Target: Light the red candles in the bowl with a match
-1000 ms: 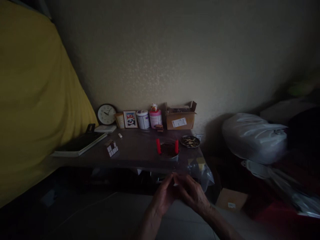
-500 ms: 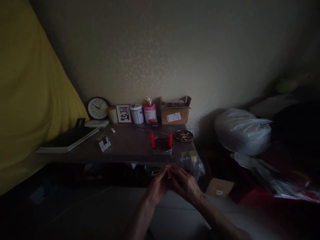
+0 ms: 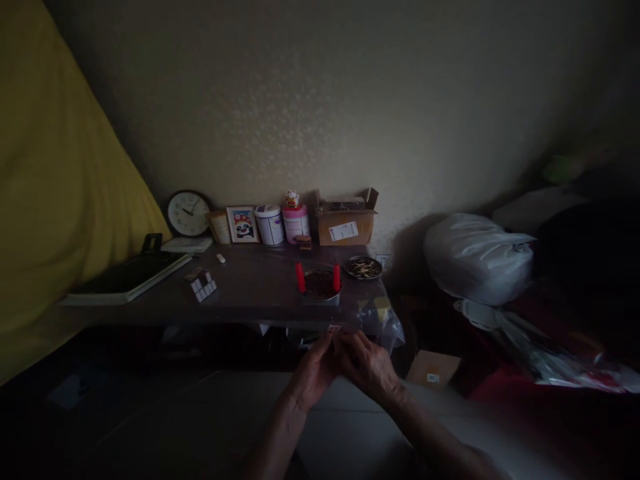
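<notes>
In this dim room my left hand [image 3: 313, 370] and my right hand [image 3: 370, 365] meet fingertip to fingertip just in front of the low dark table [image 3: 250, 297]. Together they pinch a small pale object [image 3: 334, 329] that I cannot make out. Right behind them, near the table's front edge, stands a round bowl of dark material [image 3: 320, 285] with a red candle [image 3: 299, 277] on its left and a second red candle [image 3: 337, 277] on its right.
Along the wall stand a clock [image 3: 189, 213], a framed panda picture [image 3: 243, 224], two tubs [image 3: 283, 223] and a cardboard box [image 3: 347, 225]. A small dish [image 3: 364, 267], a puzzle cube [image 3: 202, 287] and a flat dark tablet-like thing [image 3: 125, 279] lie on the table. White bags [image 3: 475, 257] sit right.
The view has shifted, so the table sits higher and further left. My joined hands have moved up closer to the table's front edge, still pinched together.
</notes>
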Demonstrator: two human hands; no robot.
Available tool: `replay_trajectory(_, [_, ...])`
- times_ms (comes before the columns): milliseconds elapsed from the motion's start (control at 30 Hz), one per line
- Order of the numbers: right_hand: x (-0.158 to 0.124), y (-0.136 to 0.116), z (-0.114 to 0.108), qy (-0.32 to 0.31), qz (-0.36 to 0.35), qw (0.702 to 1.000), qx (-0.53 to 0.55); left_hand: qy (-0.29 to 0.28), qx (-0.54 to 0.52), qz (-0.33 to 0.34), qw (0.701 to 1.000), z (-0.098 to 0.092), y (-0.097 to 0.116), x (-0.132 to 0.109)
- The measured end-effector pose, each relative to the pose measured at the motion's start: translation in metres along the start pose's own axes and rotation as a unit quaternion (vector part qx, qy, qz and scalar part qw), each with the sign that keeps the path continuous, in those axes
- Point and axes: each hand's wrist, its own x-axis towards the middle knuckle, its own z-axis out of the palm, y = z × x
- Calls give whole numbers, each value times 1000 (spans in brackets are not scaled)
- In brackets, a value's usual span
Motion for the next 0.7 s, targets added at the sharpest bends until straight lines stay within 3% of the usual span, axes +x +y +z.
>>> replay_trajectory(333, [0,0,1,17,32,999,-19,-19,-11,-2,1000,7,-2,-2])
replay_trajectory(567, [5,0,-10,-19,16,995,96,21,-25,-27,999,-1,4,1])
replay_trajectory(700, [10,10,-11,-2,40,990,138,76,-35,-47,995,-8,6,3])
